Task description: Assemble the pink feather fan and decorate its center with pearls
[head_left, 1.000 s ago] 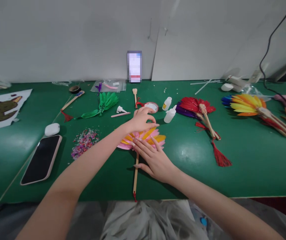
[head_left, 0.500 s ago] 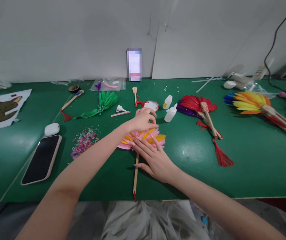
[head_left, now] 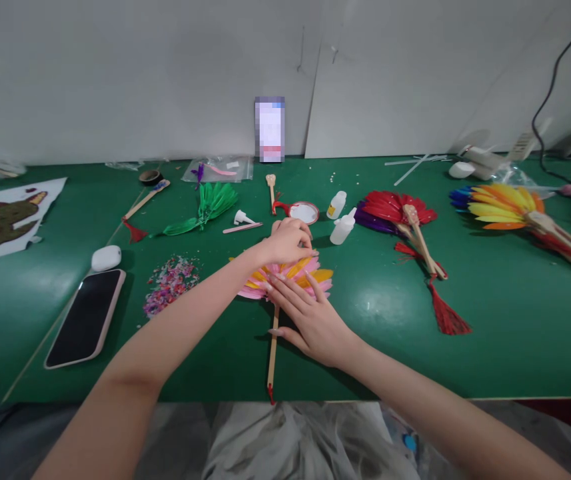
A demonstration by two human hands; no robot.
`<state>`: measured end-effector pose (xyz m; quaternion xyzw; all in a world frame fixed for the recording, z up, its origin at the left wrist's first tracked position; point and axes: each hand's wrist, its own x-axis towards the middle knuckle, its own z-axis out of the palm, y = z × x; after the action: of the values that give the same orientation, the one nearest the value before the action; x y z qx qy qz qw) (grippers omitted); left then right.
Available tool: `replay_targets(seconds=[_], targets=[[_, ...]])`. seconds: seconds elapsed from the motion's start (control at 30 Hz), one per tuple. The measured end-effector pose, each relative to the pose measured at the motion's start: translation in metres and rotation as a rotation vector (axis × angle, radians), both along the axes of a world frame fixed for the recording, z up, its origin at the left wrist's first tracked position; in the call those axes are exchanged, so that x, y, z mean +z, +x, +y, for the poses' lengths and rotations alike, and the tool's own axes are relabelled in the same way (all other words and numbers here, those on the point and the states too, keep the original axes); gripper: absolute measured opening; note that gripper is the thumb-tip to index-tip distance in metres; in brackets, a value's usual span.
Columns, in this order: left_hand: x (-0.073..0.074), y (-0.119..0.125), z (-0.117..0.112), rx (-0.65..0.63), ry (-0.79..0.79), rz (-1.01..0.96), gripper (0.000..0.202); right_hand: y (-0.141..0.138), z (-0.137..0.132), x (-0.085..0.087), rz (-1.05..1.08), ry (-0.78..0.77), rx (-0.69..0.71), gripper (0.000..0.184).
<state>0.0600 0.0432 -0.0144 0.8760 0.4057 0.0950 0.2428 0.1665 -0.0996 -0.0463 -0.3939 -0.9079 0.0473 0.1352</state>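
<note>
A feather fan [head_left: 252,288] with pink and yellow-orange feathers lies flat before me. Its wooden handle [head_left: 273,357] points towards me and ends in a red cord. My right hand [head_left: 310,320] rests spread over the feathers' lower right part, with the thumb reaching to the handle. Over the fan's far edge, my left hand [head_left: 291,241] is bent down with curled fingertips against the feathers. Whatever is between those fingertips is hidden. Just beyond that hand sits a round white dish [head_left: 304,212] with a red rim.
Two small white bottles [head_left: 342,227] stand right of the dish. Colourful flakes [head_left: 171,285] and a phone [head_left: 86,319] lie left. Green feathers [head_left: 211,205] are behind. Red [head_left: 398,210] and rainbow feather fans [head_left: 502,208] lie right. Another phone [head_left: 271,130] leans on the wall.
The whole view has shifted slightly, so everything appears a little further right. Both hands keep their places on the fan, and nothing else has visibly moved.
</note>
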Motion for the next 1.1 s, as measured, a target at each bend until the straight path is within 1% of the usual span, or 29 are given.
replay_targets(seconds=[0.13, 0.27, 0.33, 0.4, 0.47, 0.5, 0.6, 0.73, 0.83, 1.1], targets=[[0.001, -0.001, -0.002, 0.007, -0.008, 0.006, 0.021, 0.000, 0.000, 0.000, 0.005, 0.004, -0.005, 0.064], [0.006, -0.005, -0.001, 0.029, 0.002, -0.004, 0.016, 0.000, 0.000, -0.001, 0.009, 0.000, -0.004, 0.064], [0.008, -0.010, 0.003, 0.072, 0.047, -0.031, 0.015, 0.000, 0.000, -0.001, 0.015, 0.000, -0.003, 0.064], [0.009, -0.019, 0.008, 0.152, 0.133, -0.047, 0.019, 0.000, 0.000, 0.000, 0.016, -0.005, -0.003, 0.063], [0.007, -0.029, 0.014, 0.211, 0.205, -0.032, 0.022, 0.000, 0.000, 0.000, 0.014, -0.009, 0.000, 0.063], [0.006, -0.034, 0.016, 0.217, 0.216, -0.018, 0.023, 0.000, 0.000, 0.000, 0.012, -0.011, 0.000, 0.063], [-0.002, -0.043, 0.020, 0.175, 0.160, -0.011, 0.021, 0.000, 0.000, -0.001, 0.010, -0.014, -0.002, 0.064], [-0.008, -0.046, 0.021, 0.106, 0.055, -0.132, 0.018, 0.000, 0.000, -0.002, 0.017, -0.006, -0.002, 0.064], [-0.008, -0.043, 0.019, 0.100, 0.027, -0.166, 0.015, 0.000, 0.000, -0.002, 0.020, -0.004, -0.004, 0.064], [-0.006, -0.041, 0.015, 0.091, 0.011, -0.150, 0.014, 0.000, 0.000, -0.002, 0.024, -0.018, -0.006, 0.064]])
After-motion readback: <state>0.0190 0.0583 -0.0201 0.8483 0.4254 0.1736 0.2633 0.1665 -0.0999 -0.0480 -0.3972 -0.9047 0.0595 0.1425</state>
